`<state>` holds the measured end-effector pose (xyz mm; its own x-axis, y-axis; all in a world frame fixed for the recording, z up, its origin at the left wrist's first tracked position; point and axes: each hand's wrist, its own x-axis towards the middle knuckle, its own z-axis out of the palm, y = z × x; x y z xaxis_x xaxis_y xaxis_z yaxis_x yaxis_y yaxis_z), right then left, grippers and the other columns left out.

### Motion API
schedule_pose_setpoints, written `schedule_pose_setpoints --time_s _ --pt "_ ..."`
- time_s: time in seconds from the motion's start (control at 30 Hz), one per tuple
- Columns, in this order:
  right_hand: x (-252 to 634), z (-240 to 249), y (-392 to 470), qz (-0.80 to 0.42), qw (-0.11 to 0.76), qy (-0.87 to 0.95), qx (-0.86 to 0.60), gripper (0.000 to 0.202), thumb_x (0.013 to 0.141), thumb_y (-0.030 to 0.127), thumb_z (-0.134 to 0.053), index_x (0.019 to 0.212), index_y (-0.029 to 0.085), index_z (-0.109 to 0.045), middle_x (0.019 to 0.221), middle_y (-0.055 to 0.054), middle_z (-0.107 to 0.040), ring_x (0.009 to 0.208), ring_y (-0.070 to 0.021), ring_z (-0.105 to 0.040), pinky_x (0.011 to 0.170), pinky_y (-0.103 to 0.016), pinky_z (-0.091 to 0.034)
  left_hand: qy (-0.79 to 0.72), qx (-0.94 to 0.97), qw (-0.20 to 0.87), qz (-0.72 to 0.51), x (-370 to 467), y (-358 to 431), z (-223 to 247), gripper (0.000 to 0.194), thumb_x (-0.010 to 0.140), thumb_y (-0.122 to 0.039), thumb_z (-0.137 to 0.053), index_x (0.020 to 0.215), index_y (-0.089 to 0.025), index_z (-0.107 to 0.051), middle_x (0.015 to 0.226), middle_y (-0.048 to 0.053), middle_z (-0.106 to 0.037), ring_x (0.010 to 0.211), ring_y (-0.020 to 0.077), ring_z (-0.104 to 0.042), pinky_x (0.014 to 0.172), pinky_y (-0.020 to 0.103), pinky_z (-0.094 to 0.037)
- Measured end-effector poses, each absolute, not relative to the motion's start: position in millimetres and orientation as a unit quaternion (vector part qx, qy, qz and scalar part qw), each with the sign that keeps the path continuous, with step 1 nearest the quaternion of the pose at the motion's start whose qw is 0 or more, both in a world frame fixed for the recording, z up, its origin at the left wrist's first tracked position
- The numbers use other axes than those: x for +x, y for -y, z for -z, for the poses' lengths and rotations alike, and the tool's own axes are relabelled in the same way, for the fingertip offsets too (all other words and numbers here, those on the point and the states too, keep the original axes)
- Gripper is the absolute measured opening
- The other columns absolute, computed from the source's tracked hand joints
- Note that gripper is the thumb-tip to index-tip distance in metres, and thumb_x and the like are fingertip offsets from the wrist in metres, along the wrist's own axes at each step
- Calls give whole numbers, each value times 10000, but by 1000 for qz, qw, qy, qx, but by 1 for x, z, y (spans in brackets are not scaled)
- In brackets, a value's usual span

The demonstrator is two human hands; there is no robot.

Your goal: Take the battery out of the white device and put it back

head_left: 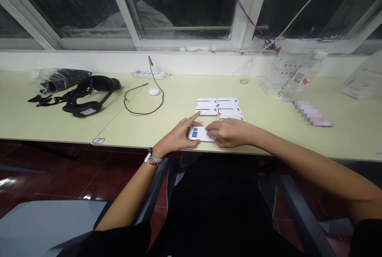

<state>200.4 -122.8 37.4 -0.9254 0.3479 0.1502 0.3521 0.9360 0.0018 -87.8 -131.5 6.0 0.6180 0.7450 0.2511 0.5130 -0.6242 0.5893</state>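
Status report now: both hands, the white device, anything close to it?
Both hands, left hand and right hand, hold white device at table edge. Label side up. Rows of similar white devices just behind, apart.

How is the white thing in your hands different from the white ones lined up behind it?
The held white device shows a blue sticker; the row of white devices shows dark stripes instead. The left hand and right hand grip the held one, while the row lies untouched on the table. Both are white, flat and rounded.
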Motion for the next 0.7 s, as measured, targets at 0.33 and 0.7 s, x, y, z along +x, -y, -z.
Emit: schedule_pose_setpoints --time_s 0.33,0.7 --pt "189 -36 128 220 -27 970 -102 282 1052 -2 -424 1099 144 -660 970 -112 -730 795 -227 -656 508 -351 -371 -363 871 232 -237 -87 130 -3 1151 916 -311 -815 1813 -375 -96 1453 83 -699 1368 336 -599 1200 515 -471" --pt "193 -32 128 155 14 979 -134 234 1024 65 -483 1164 132 -657 1006 -139 -736 832 -252 -663 604 -367 -492 -356 873 229 -244 -86 130 -3 1109 914 -292 -812 1805 -377 -157 1433 84 -698 1306 326 -624 1151 493 -513"
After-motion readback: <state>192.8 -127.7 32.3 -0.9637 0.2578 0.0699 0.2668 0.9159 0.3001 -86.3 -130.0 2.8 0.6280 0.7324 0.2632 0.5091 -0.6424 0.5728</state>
